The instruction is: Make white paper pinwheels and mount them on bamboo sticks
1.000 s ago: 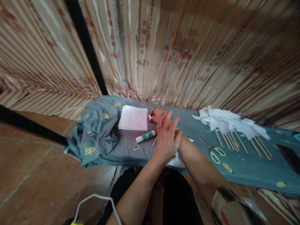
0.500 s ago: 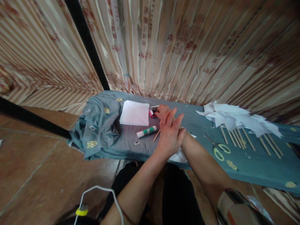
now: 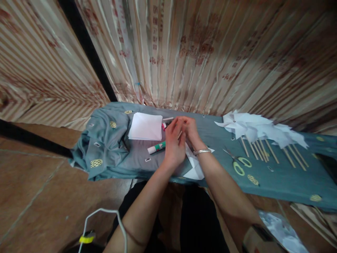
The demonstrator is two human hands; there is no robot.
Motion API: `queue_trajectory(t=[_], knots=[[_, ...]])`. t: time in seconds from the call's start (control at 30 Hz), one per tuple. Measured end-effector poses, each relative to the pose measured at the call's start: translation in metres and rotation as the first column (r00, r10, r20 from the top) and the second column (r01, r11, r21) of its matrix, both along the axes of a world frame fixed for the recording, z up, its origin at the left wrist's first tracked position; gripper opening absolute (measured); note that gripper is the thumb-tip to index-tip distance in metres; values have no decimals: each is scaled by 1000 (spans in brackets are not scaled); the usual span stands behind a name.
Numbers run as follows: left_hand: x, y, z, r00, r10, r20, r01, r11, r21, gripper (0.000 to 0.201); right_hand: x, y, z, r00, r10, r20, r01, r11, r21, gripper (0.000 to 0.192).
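Note:
My left hand point(image 3: 175, 146) and my right hand point(image 3: 190, 128) meet over the cloth, fingers bent and fingertips together. A short piece of thin wooden stick point(image 3: 179, 135) shows between them, apparently in my left hand's grasp; the rest is hidden. What my right fingers pinch cannot be made out. Beneath my right wrist lies a cut, partly folded white paper point(image 3: 195, 168). A green and white glue stick point(image 3: 157, 147) is just left of my left hand. Beyond that hand are a small pink and black item point(image 3: 164, 125) and a whitish strip point(image 3: 167, 119).
A stack of white paper point(image 3: 146, 127) lies at the left on the grey-green cloth point(image 3: 147, 168). Scissors with yellow-green handles point(image 3: 238, 165) rest to the right. Several paper pinwheels on sticks point(image 3: 263, 128) overlap farther right, with a dark flat object point(image 3: 326, 167) at the edge. A curtain point(image 3: 168, 77) hangs behind.
My left hand has come off from above my right wrist, and both hands now meet at the fingertips. The stick on the cloth is no longer seen there. More of the folded paper shows.

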State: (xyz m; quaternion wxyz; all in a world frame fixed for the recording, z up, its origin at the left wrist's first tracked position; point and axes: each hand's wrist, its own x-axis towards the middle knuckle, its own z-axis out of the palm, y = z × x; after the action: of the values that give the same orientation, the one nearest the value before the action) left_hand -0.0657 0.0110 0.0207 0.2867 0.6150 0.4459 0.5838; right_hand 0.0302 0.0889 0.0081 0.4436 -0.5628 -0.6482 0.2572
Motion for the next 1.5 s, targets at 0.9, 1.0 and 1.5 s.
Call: queue_trajectory(t=[0.9,1.0,1.5], knots=[[69,-28,1,727,-146,671,580,655,-485,27,103,-139,7,773,-173,-610,122,985,-125,20],[73,-27,0,785,-248,568,549,704,-450,22,110,-143,7,794,-133,-593,95,991,-96,15],[59,-34,-4,802,-400,445,581,697,-420,34,108,-155,2,847,-201,-491,168,980,-110,10]])
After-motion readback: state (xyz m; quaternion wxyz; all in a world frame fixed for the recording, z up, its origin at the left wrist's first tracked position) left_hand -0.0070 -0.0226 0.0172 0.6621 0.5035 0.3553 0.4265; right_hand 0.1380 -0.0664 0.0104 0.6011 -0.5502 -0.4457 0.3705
